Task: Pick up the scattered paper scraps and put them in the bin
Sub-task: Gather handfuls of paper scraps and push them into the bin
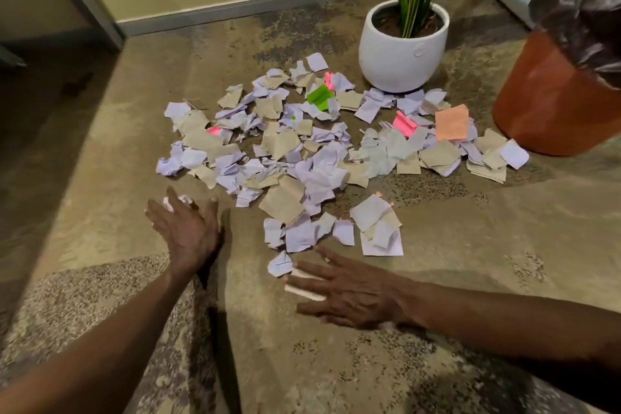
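A wide heap of paper scraps (302, 151), white, tan, pink, green and orange, is spread over the floor in the middle. An orange-brown bin (551, 101) with a dark plastic liner stands at the right, touching the heap's right end. My left hand (184, 225) lies flat with fingers apart at the heap's near left edge, and a small white scrap (178, 201) peeks out under its fingertips. My right hand (346, 289) is spread low over the floor just below the nearest scraps, with pale paper strips (302, 291) showing between its fingers.
A white plant pot (401, 50) with tall green leaves stands behind the heap, next to the bin. A yellow wall with a grey skirting board (235, 10) runs along the back. Mottled carpet (302, 363) covers the floor.
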